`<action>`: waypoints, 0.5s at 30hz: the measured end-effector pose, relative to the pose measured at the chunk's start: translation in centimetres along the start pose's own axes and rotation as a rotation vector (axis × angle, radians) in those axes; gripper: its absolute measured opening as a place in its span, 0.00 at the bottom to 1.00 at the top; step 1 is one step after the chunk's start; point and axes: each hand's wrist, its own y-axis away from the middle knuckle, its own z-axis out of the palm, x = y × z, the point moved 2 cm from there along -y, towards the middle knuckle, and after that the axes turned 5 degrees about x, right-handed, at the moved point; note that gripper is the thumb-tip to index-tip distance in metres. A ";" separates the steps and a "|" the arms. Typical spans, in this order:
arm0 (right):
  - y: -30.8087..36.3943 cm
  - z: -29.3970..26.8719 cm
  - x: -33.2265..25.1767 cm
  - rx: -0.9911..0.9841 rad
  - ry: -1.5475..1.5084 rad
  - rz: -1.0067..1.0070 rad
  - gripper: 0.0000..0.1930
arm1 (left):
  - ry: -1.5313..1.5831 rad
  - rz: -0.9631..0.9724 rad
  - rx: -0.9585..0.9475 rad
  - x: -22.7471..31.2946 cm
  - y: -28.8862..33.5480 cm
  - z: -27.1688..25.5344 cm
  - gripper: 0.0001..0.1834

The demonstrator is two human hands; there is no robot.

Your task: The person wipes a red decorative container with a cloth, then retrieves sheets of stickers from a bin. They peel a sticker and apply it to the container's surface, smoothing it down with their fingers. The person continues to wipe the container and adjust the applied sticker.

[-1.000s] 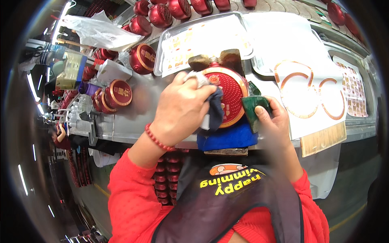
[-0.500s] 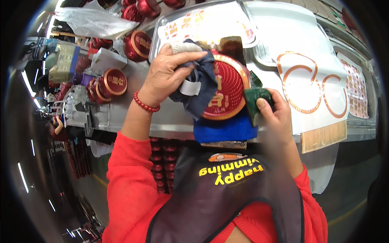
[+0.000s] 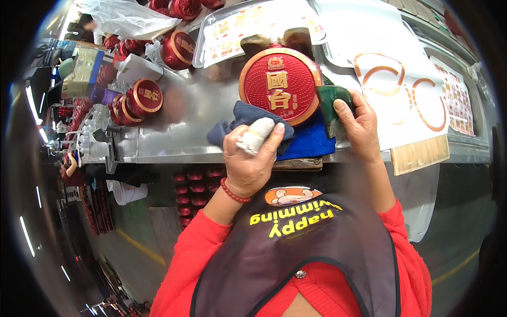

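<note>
A round red flask with a gold rim and gold characters [image 3: 279, 84] lies flat on a blue cloth pad [image 3: 311, 141] at the front of a steel bench [image 3: 185, 121]. My left hand [image 3: 252, 158] is closed on a dark blue rag [image 3: 240, 117] with a white wad in it, held just below and left of the flask and off its face. My right hand [image 3: 360, 124] rests at the flask's right edge, fingers pressed on a dark green block [image 3: 331, 103].
Several more red round flasks [image 3: 143, 98] stand at the bench's left and far edge. A clear tray of sticker sheets [image 3: 232, 26] lies behind, white backing sheets with gold rings [image 3: 401, 79] to the right, a plastic bag [image 3: 121, 18] far left. Red flasks [image 3: 190, 195] sit under the bench.
My left hand with the rag has come off the flask's face, moving down and left toward me, so the whole red face now shows. My right hand has stayed at the flask's right edge.
</note>
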 end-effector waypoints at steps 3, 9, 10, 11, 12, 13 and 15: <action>0.4 -0.3 0.4 0.063 -0.058 0.021 0.13 | -0.140 0.172 -0.062 1.4 -2.0 0.1 0.29; 1.2 -1.6 0.3 0.165 -0.155 0.082 0.09 | -0.108 0.431 -0.249 3.9 -8.2 1.9 0.17; 1.2 -1.9 0.1 0.169 -0.161 0.085 0.09 | -0.097 0.430 -0.291 4.1 -9.3 2.3 0.18; 1.1 -2.1 -0.1 0.172 -0.168 0.091 0.09 | -0.076 0.410 -0.326 4.1 -10.4 2.6 0.14; 1.1 -2.4 -0.2 0.176 -0.149 0.092 0.08 | -0.042 0.409 -0.352 3.9 -11.6 2.9 0.09; 1.0 -2.6 -0.4 0.178 -0.129 0.094 0.08 | 0.002 0.405 -0.370 3.5 -12.7 3.2 0.08; 0.8 -2.8 -0.7 0.178 -0.132 0.111 0.08 | 0.054 0.389 -0.380 2.6 -14.7 3.9 0.04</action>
